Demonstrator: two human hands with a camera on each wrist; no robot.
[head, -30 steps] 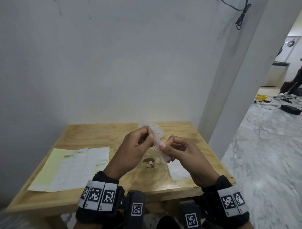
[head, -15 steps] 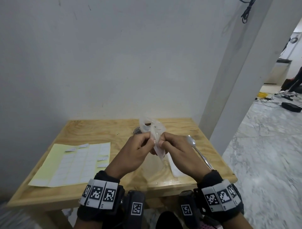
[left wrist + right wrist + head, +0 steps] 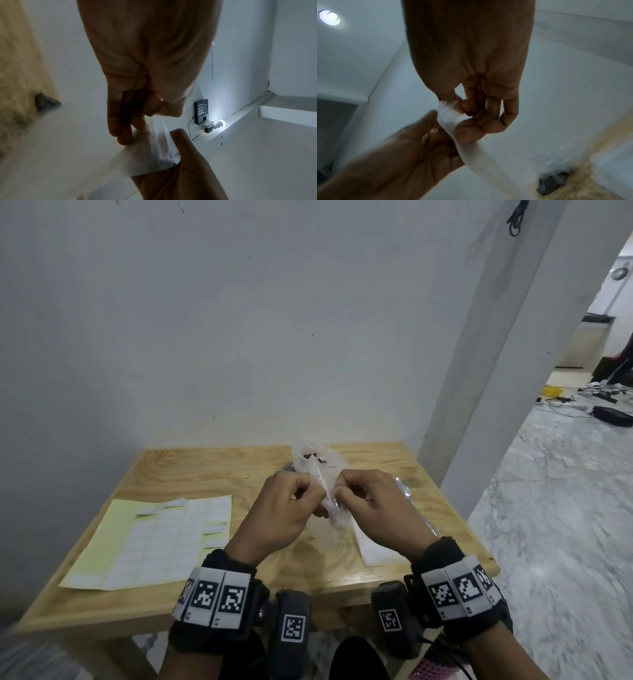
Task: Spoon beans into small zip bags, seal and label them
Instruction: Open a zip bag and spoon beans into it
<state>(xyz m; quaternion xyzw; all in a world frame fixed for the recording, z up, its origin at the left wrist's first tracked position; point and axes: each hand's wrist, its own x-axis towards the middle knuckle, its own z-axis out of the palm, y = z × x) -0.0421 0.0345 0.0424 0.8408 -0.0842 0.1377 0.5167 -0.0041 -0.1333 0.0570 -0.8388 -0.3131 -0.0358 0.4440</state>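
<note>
Both hands hold a small clear zip bag (image 3: pixel 331 501) above the middle of the wooden table (image 3: pixel 239 467). My left hand (image 3: pixel 291 508) pinches the bag's left side, my right hand (image 3: pixel 370 501) pinches its right side. In the left wrist view the bag (image 3: pixel 154 152) hangs between curled fingers (image 3: pixel 123 129); in the right wrist view the bag (image 3: pixel 453 121) is pinched between thumb and forefinger. Behind the hands stands a larger plastic bag of dark beans (image 3: pixel 317 458). A metal spoon (image 3: pixel 407 498) lies to the right, partly hidden by my right hand.
A yellow-backed sheet of white labels (image 3: pixel 154 539) lies on the table's left half, some labels lifted. A flat stack of empty bags (image 3: pixel 373 549) lies under my right hand. A white wall stands behind the table; a pillar (image 3: pixel 513 371) rises at its right.
The two hands have drawn closer together on the small bag and moved away from me. The bean bag and spoon have come into view as the head view shifted.
</note>
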